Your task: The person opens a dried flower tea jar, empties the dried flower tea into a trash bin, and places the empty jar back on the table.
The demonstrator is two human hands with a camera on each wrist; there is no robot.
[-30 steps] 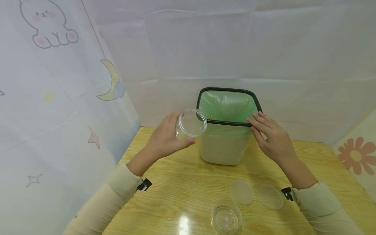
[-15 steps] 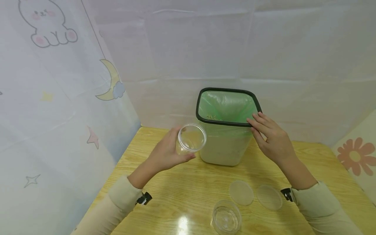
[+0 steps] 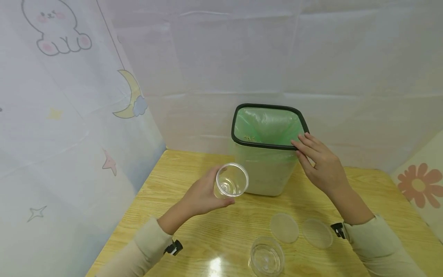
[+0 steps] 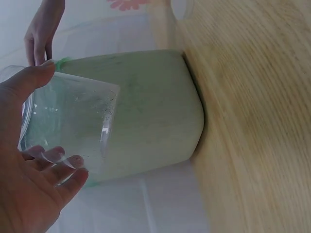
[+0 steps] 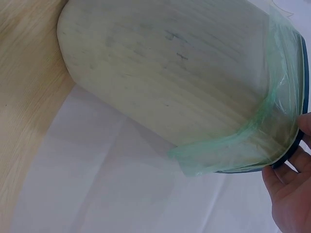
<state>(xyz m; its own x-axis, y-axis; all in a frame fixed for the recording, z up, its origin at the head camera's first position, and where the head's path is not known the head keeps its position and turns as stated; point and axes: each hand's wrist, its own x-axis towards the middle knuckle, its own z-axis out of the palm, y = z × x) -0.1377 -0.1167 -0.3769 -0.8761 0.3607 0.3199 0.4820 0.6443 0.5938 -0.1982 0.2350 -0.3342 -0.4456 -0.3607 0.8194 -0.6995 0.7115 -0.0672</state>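
My left hand point(image 3: 204, 194) grips a clear plastic jar point(image 3: 232, 181) around its side, in front of the bin and over the table. The jar has no lid on, and its mouth tilts up toward the head camera. In the left wrist view small dark specks show near the base of the jar point(image 4: 82, 116). My right hand point(image 3: 320, 165) grips the black rim of a pale trash bin point(image 3: 264, 173) at its near right corner. A green bag point(image 5: 228, 148) lines the bin and folds over its outside. Small pale bits lie inside the bag.
A second clear jar point(image 3: 266, 257), open at the top, stands on the wooden table point(image 3: 194, 238) near the front. Two round translucent lids point(image 3: 284, 227) lie beside it to the right. Fabric sheets hang behind the table and along its left.
The left hand has brought the jar down and toward me from the bin's rim, and its mouth now faces further up. The right hand has stayed on the bin.
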